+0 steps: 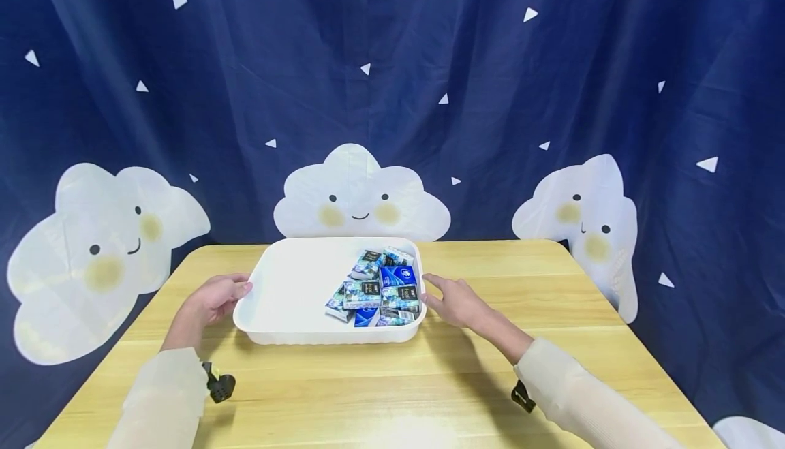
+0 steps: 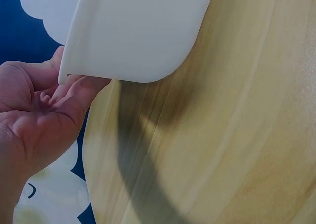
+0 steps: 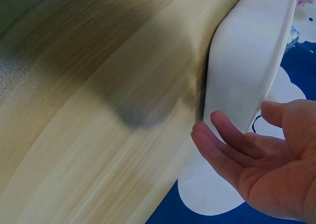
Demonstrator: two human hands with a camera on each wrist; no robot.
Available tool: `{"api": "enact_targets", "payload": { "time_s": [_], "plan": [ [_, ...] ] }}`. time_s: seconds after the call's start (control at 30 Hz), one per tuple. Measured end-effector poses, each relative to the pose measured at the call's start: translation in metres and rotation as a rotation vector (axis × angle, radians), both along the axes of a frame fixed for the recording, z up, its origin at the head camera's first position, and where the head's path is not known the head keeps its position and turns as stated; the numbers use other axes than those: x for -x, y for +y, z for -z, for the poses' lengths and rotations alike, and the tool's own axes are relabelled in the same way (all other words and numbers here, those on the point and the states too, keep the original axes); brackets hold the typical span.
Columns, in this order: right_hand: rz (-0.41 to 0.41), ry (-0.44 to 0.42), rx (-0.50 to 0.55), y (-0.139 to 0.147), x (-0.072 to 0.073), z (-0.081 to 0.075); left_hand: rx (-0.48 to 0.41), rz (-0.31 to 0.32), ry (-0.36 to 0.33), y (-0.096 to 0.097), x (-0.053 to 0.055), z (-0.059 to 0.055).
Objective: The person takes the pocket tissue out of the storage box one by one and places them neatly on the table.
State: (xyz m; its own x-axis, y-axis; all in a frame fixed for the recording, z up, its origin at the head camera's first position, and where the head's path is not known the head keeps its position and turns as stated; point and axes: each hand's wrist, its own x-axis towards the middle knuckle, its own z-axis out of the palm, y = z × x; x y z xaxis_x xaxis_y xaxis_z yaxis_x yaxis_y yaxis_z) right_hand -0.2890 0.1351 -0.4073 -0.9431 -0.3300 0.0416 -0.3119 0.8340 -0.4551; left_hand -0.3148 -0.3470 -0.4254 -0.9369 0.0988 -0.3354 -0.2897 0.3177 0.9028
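Note:
A white plastic tray [image 1: 294, 337] with rounded corners is at the middle of the table. Small blue, green and black printed packs [image 1: 363, 292] lie heaped in its right half, while its left half shows bare white floor. At the tray's left end, my left hand [image 1: 219, 297] grips the rim; the left wrist view has the thumb at the rim and the fingers under the edge. Beside the right end is my right hand [image 1: 456, 301], its fingers relaxed and apart. In the right wrist view its fingertips [image 3: 219, 118] are right at the tray's outer wall.
The light wooden table [image 1: 343, 394] has rounded far corners. Behind it hangs a dark blue curtain [image 1: 392, 108] with white clouds and triangles. A black wrist device [image 1: 219, 385] sits at my left sleeve and another [image 1: 522, 396] at the right one.

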Motion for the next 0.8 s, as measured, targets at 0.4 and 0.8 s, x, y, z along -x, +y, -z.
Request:
{"api": "enact_targets", "payload": {
  "time_s": [0.4, 0.8],
  "plan": [
    [-0.002, 0.002, 0.010, 0.0017, -0.0015, -0.0002, -0.011, 0.005, 0.001, 0.0014, 0.0019, 0.0026],
    [-0.001, -0.005, 0.020, 0.0014, -0.0003, 0.0034, -0.008, 0.034, 0.023, -0.0016, 0.0015, 0.0026]
  ]
}}
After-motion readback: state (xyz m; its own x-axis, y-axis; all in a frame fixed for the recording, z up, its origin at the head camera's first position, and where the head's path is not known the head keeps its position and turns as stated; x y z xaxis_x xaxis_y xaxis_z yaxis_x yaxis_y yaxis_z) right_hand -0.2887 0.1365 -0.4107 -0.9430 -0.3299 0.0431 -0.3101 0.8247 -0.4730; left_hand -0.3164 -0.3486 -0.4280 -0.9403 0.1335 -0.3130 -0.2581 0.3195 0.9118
